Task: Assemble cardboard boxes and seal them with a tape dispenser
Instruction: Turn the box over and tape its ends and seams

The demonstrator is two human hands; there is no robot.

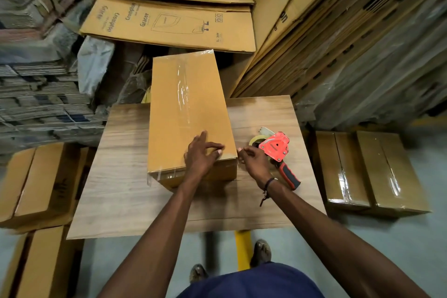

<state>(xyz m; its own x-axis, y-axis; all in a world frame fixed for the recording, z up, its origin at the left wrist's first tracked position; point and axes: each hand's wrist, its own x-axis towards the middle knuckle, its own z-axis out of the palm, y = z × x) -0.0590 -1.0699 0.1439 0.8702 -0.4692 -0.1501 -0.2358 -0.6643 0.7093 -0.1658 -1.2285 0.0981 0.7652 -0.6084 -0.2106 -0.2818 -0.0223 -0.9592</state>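
Observation:
A closed cardboard box (186, 104) lies lengthwise on the wooden table (125, 176), with clear tape running down its top seam. My left hand (200, 155) presses flat on the box's near right corner, fingers spread. My right hand (254, 161) is just beside that corner, fingers loosely curled at the box's edge; whether it pinches tape there I cannot tell. The red tape dispenser (277, 147) with a black-and-red handle lies on the table right behind my right hand, not held.
Two taped boxes (370, 172) sit on the floor to the right. More boxes (36, 181) stand at the left. Flat printed cartons (169, 22) are stacked beyond the table, and flattened cardboard (338, 31) leans at the right. A yellow table leg (243, 249) stands by my feet.

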